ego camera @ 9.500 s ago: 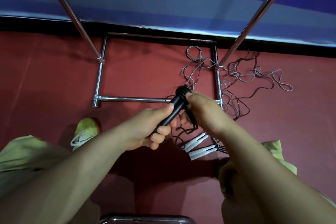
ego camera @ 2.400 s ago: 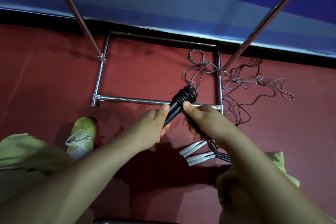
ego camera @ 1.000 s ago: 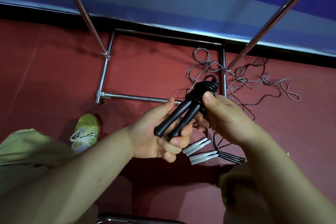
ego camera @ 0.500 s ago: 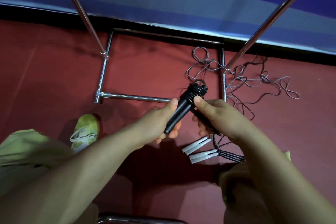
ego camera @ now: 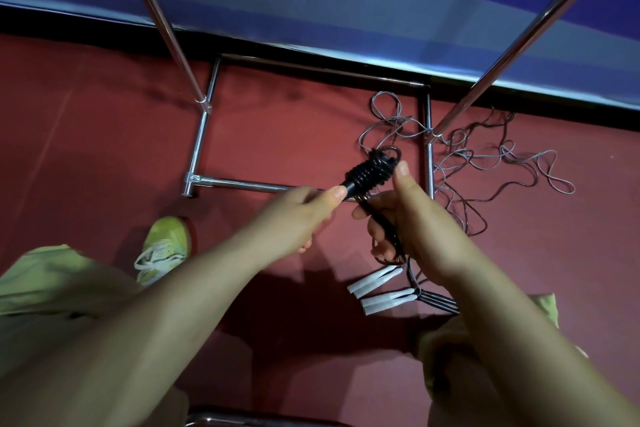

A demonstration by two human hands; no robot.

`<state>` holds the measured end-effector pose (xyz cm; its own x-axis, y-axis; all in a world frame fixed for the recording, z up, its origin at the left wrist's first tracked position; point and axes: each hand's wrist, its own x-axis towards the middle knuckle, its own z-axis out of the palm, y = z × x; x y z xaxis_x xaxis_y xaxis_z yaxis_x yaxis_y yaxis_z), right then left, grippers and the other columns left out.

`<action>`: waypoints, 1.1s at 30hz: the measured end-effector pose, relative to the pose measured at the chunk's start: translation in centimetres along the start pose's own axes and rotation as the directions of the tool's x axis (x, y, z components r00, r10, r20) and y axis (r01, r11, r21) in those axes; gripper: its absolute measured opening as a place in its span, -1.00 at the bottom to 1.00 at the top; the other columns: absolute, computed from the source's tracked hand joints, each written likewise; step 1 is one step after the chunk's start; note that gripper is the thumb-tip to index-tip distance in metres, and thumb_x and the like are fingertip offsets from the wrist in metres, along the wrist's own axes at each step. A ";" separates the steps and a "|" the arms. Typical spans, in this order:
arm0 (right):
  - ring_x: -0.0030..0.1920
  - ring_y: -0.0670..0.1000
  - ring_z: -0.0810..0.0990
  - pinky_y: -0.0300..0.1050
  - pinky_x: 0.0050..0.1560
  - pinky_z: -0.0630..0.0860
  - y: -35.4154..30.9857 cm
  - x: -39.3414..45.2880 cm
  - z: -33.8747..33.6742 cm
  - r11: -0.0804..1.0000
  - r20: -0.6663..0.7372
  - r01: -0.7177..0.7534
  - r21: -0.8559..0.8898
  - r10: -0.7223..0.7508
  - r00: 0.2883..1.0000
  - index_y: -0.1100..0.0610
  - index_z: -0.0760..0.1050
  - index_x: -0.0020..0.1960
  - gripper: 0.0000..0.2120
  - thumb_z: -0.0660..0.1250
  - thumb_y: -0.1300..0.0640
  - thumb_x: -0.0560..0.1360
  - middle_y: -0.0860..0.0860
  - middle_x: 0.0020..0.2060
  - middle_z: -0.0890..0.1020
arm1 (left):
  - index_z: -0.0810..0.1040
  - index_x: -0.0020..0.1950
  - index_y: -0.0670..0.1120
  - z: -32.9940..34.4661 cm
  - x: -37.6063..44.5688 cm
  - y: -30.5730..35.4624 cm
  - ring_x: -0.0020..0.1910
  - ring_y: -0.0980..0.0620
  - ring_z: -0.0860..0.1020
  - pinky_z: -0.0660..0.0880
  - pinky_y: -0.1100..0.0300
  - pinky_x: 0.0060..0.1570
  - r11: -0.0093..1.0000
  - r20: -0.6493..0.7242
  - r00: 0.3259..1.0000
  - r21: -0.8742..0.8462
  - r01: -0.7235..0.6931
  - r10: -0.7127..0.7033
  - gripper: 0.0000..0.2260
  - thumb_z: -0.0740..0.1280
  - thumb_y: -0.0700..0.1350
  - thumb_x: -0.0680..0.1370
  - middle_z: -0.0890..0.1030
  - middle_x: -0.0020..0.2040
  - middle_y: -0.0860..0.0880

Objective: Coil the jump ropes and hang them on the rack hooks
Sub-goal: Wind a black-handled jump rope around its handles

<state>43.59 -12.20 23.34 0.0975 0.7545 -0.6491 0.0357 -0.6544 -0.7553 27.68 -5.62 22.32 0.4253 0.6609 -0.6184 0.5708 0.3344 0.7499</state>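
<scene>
Cord is wound in tight black turns around the jump rope handles [ego camera: 372,174], which jut up and away from the left hand [ego camera: 294,218]; that hand is clenched around their lower end, thumb laid along the shaft. Just right of it, the right hand [ego camera: 412,218] grasps a dark strand [ego camera: 384,225] running down through its fingers, thumb raised beside the coil. Below the right hand, 4 white handles [ego camera: 379,289] lie on the red floor [ego camera: 104,135]. Beyond it, loose ropes [ego camera: 485,163] sprawl around the rack base [ego camera: 204,128].
</scene>
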 end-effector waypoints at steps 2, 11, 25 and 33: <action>-0.51 0.00 0.40 0.05 -0.23 0.26 -0.1 -0.1 0.2 1.000 -0.026 0.010 -0.014 -0.010 1.000 0.24 0.59 -0.13 -0.19 0.08 -0.52 0.35 0.02 -0.48 0.45 | 0.46 -0.15 -0.11 -0.1 0.1 -0.2 -0.50 0.10 0.42 0.37 0.19 -0.33 0.996 -0.030 0.998 0.075 -0.045 0.047 -0.70 0.29 0.12 0.52 0.45 -0.40 0.02; -0.50 -0.08 0.23 -0.11 -0.32 0.30 -1.1 -0.7 0.8 0.997 -0.154 0.079 -0.025 -0.082 0.985 0.03 0.35 -0.39 -0.67 0.24 -0.06 0.50 -0.12 -0.55 0.28 | 0.51 -0.16 -0.09 0.2 -0.8 0.4 -0.36 0.00 0.63 0.56 0.10 -0.19 1.000 0.173 0.985 -0.007 -0.014 0.015 -0.77 0.40 0.06 0.46 0.61 -0.40 0.00; -0.46 0.02 0.34 0.04 -0.29 0.26 -0.2 0.1 -1.7 0.986 0.152 0.147 0.080 -0.158 0.976 0.23 0.43 -0.07 -0.62 0.11 -0.09 0.44 0.06 -0.41 0.45 | 0.46 -0.27 -0.14 0.6 -1.8 0.3 -0.55 0.03 0.30 0.37 0.10 -0.26 0.908 0.452 0.892 -0.368 0.199 -0.012 -0.46 0.02 0.32 0.41 0.35 -0.50 -0.02; -0.40 0.11 0.47 0.08 -0.25 0.40 -0.2 -0.4 -0.5 0.978 -0.025 0.140 -0.152 -0.145 0.989 0.15 0.47 -0.28 -0.50 0.03 -0.14 0.63 0.19 -0.38 0.54 | 0.46 -0.25 -0.17 1.5 -1.8 0.2 -0.59 0.03 0.28 0.35 0.11 -0.28 0.926 0.222 0.974 -0.357 0.127 -0.048 -0.48 0.00 0.21 0.60 0.37 -0.52 -0.04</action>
<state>43.99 -12.39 23.84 0.1162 0.8400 -0.5301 0.1997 -0.5425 -0.8159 28.08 -7.71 23.22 0.5427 0.4787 -0.6901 0.3315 0.6329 0.6997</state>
